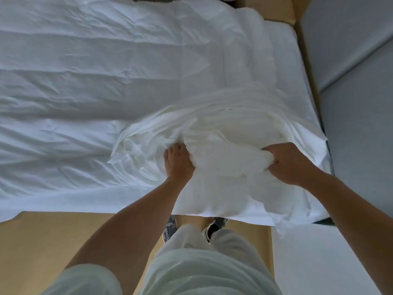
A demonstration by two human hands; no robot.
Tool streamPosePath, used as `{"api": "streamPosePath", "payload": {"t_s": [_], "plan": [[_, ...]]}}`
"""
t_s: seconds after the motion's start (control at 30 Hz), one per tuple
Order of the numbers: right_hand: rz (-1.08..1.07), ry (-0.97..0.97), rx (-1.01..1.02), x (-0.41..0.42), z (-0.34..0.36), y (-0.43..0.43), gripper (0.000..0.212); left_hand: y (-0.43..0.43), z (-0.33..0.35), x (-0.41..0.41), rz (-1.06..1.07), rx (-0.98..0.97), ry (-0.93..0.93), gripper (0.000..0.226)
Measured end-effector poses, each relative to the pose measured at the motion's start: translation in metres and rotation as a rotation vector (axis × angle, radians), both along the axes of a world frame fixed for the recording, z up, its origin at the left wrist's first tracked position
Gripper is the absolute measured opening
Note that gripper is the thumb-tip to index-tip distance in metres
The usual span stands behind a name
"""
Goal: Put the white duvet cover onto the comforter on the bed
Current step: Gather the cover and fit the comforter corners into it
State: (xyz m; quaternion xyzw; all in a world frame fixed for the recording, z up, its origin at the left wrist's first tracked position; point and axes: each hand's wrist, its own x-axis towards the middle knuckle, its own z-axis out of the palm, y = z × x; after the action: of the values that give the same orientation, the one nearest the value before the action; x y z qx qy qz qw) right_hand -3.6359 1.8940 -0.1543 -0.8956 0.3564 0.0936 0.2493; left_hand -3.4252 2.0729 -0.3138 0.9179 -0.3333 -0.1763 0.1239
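Duvet cover (223,133) bunched at bed's (63,201) near right corner, atop comforter (85,81). Left hand (178,161) and right hand (285,162) grip the bunch's left and right sides.

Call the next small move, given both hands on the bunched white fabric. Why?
Probably spread the hands apart to open the bunched duvet cover: left hand and right hand each grip the same crumpled wad at the near edge of the bed, nothing unfolded yet.

Nothing legible: no text, label, brand, number or sign to be read on the white duvet cover (223,133), nor on the shoes (170,226) just below the duvet cover's near edge, where any markings are too blurred to make out.
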Motion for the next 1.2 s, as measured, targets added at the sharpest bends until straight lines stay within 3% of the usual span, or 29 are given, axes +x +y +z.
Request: {"api": "streamPosePath", "payload": {"t_s": [0.13,0.23,0.3,0.33,0.4,0.47,0.53,0.6,0.67,0.77,0.87,0.93,1.03,1.07,1.2], "plan": [[-0.078,0.2,-0.077,0.003,0.001,-0.009,0.041,-0.008,0.014,0.025,-0.058,-0.189,0.071,0.018],[0.014,0.295,-0.329,0.014,-0.008,0.014,0.092,-0.004,0.029,0.023,-0.11,-0.287,0.05,0.013],[0.097,0.237,-0.359,0.047,-0.025,0.046,0.136,-0.006,0.041,0.021,-0.141,-0.328,0.032,0.016],[0.097,0.2,-0.344,0.068,-0.035,0.06,0.145,-0.009,0.047,0.021,-0.152,-0.314,0.024,0.014],[0.04,0.157,-0.253,0.108,-0.05,0.08,0.128,-0.011,0.055,0.025,-0.167,-0.271,-0.018,0.013],[0.023,0.025,-0.179,0.13,-0.06,0.079,0.076,-0.007,0.054,0.034,-0.2,-0.325,-0.116,0.024],[0.082,-0.206,-0.166,0.128,-0.067,0.065,0.049,0.001,0.049,0.049,-0.215,-0.385,-0.254,0.043],[0.196,-0.396,-0.243,0.114,-0.067,0.056,0.047,0.016,0.033,0.066,-0.124,-0.304,-0.315,0.064],[0.29,-0.418,-0.293,0.103,-0.061,0.056,0.046,0.038,0.013,0.08,0.004,-0.163,-0.242,0.079],[0.33,-0.292,-0.309,0.098,-0.056,0.06,0.053,0.07,-0.008,0.101,0.072,-0.134,-0.071,0.066],[0.259,-0.166,-0.436,0.103,-0.059,0.071,0.058,0.08,-0.007,0.125,-0.092,-0.156,0.054,0.059],[0.157,-0.104,-0.556,0.121,-0.064,0.095,0.064,0.079,0.006,0.134,-0.211,-0.199,0.096,0.042],[0.194,0.1,-0.59,0.181,-0.074,0.148,0.105,0.083,0.03,0.141,-0.393,-0.298,0.092,0.028],[0.228,0.154,-0.56,0.204,-0.079,0.163,0.106,0.087,0.035,0.141,-0.429,-0.335,0.071,0.029],[0.204,0.173,-0.437,0.263,-0.081,0.176,0.046,0.115,0.032,0.163,-0.517,-0.514,-0.061,0.051]]}}
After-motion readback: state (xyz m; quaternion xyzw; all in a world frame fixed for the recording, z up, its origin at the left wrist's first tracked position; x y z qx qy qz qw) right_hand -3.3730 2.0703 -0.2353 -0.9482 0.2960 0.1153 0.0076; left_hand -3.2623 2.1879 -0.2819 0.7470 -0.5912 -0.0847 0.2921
